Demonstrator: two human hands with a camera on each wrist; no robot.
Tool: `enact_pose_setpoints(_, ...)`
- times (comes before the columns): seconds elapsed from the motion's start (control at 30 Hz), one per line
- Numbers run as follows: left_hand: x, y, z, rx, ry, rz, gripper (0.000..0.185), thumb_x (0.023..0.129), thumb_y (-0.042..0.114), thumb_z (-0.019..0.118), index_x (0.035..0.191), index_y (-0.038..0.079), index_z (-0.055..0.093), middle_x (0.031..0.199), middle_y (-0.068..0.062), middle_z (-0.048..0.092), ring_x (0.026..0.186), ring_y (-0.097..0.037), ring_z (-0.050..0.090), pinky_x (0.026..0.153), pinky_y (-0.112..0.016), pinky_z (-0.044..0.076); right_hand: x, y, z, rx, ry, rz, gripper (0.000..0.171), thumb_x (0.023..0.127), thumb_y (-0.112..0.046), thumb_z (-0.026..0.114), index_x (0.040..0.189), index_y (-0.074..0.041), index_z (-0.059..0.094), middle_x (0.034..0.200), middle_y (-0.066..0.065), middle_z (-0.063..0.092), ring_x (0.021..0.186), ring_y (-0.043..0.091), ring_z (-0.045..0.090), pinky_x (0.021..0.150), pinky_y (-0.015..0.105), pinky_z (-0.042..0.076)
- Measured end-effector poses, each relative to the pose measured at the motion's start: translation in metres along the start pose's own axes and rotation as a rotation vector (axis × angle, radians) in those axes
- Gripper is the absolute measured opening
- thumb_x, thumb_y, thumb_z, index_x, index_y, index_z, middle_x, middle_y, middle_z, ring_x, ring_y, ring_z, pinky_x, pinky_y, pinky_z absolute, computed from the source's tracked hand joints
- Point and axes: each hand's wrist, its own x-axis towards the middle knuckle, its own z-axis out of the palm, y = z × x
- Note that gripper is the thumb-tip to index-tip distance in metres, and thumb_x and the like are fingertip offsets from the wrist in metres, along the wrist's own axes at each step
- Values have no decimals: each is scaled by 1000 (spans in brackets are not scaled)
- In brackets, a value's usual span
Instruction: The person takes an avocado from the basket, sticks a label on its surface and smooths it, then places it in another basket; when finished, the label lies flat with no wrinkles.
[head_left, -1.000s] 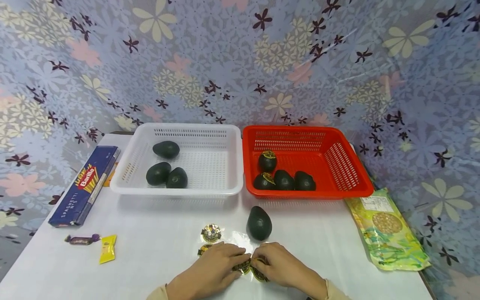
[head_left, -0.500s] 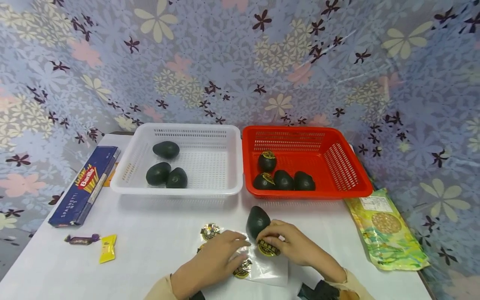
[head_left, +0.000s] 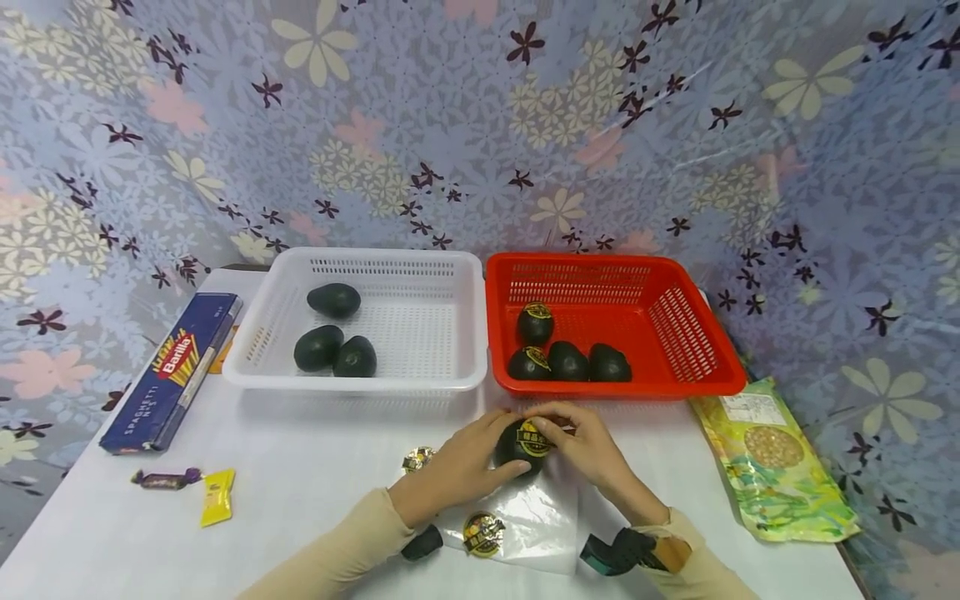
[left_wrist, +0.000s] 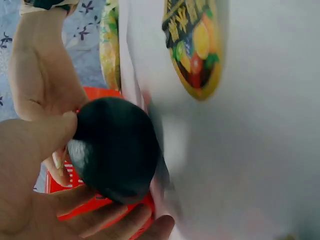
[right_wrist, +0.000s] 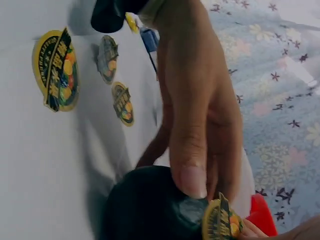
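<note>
My left hand [head_left: 457, 467] holds a dark green avocado [head_left: 507, 447] on the white table, thumb on its near side and fingers round its left. In the left wrist view, the thumb and fingers curve about the avocado [left_wrist: 115, 150]. On the right, my right hand [head_left: 588, 442] pinches a round black-and-gold sticker [head_left: 534, 437] against the avocado's upper right; the right wrist view has this sticker [right_wrist: 222, 222] at the fruit's edge. A clear sticker sheet [head_left: 540, 525] lies below the hands, bearing a round sticker [head_left: 483, 534]. Another sticker [head_left: 417, 458] shows left of the avocado.
Behind stand a white basket [head_left: 420, 383] with three avocados and a red basket [head_left: 622, 388] with several. A spaghetti box [head_left: 168, 375], a purple-wrapped candy [head_left: 165, 480] and a yellow one [head_left: 217, 497] lie left. A green-yellow bag [head_left: 780, 467] lies right.
My right hand has lifted a sticker off the sheet and brought it up to the avocado. My left hand has left the sheet and taken hold of the avocado.
</note>
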Motion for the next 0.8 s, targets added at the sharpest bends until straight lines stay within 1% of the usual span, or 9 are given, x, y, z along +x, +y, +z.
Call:
enact_pose_setpoints(0.13, -1, -3, -4, -72, -13, 17, 63, 90, 34, 73, 144, 15, 47, 138, -3, 61, 126, -21, 60, 109, -40, 49, 3, 1, 6, -14, 15, 14, 16, 93, -9, 69, 107, -10, 76, 109, 11, 76, 94, 15, 68, 81, 22, 54)
enact_pose_setpoints(0.23, -5, -5, -6, -105, -7, 16, 69, 89, 33, 75, 148, 15, 44, 144, -3, 57, 130, -21, 58, 110, -42, 49, 4, -1, 12, -88, 43, -26, 18, 89, -7, 73, 106, -10, 75, 101, 8, 76, 86, 14, 67, 75, 21, 54)
enact_pose_setpoints(0.33, -8, -6, -7, -123, -6, 28, 74, 89, 30, 75, 152, 15, 40, 151, -4, 52, 138, -22, 52, 114, -42, 46, 2, -2, 18, -140, 97, -93, 23, 83, -5, 79, 103, -9, 70, 91, 5, 73, 81, 13, 65, 70, 20, 55)
enact_pose_setpoints(0.43, -10, -7, -7, -123, -4, 52, 69, 90, 27, 74, 150, 14, 43, 151, -6, 52, 139, -23, 51, 114, -44, 45, 0, -3, 20, -198, 166, -131, 25, 78, -8, 84, 93, -11, 65, 82, 1, 64, 73, 9, 57, 62, 18, 50)
enact_pose_setpoints(0.5, -11, -7, -7, -120, -8, 51, 65, 91, 27, 73, 148, 14, 47, 151, -9, 52, 138, -26, 52, 113, -46, 46, -1, -2, 19, -236, 176, -147, 23, 79, -12, 84, 87, -12, 63, 76, -1, 59, 68, 5, 51, 57, 18, 45)
enact_pose_setpoints(0.57, -12, -7, -7, -119, -21, 36, 61, 92, 28, 72, 147, 14, 50, 152, -14, 50, 138, -30, 52, 111, -50, 47, -2, 1, 17, -246, 128, -146, 19, 82, -16, 82, 84, -13, 64, 72, -3, 59, 64, 1, 49, 54, 17, 43)
enact_pose_setpoints(0.67, -15, -9, -7, -141, -51, -2, 61, 94, 30, 69, 150, 15, 49, 155, -21, 44, 139, -37, 50, 111, -55, 46, -2, 6, 11, -155, -27, -117, 16, 86, -19, 79, 92, -12, 66, 72, -2, 62, 63, 0, 54, 55, 18, 47)
enact_pose_setpoints(0.73, -16, -11, -6, -179, -72, -7, 60, 97, 29, 66, 151, 13, 47, 157, -23, 42, 142, -37, 47, 113, -55, 44, -2, 9, 7, -71, -134, -85, 23, 86, -19, 79, 100, -9, 66, 78, 1, 64, 67, 3, 58, 58, 20, 51)
enact_pose_setpoints(0.8, -16, -11, -6, -209, -90, -7, 56, 101, 30, 59, 152, 13, 44, 158, -23, 40, 144, -36, 45, 115, -54, 41, -1, 12, 3, 5, -212, -38, 31, 83, -21, 82, 105, -7, 64, 81, 3, 61, 70, 5, 58, 60, 20, 50)
